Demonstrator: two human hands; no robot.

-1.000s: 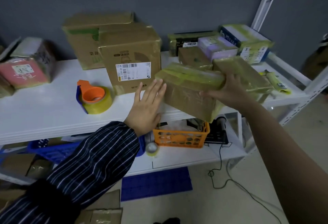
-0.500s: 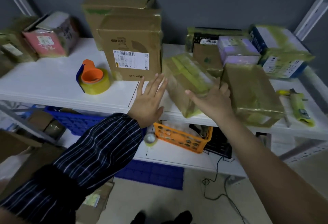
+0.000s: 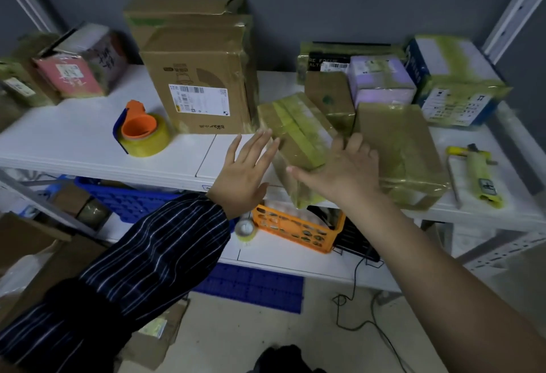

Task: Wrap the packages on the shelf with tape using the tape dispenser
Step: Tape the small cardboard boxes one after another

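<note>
**A:** What has changed?

**B:** A second ago the right hand [image 3: 345, 177] held the taped package [image 3: 295, 133] up. Now it lies tilted on the shelf [image 3: 74, 142], just right of the labelled box [image 3: 204, 101].

**A:** And the hands?

**B:** Both hold nothing. The left hand [image 3: 240, 174] has its fingers [image 3: 260, 148] straight beside the package, and the right hand's are spread loosely against it. The tape dispenser [image 3: 141, 133] sits untouched, left of the box. This package looks finished.
</note>
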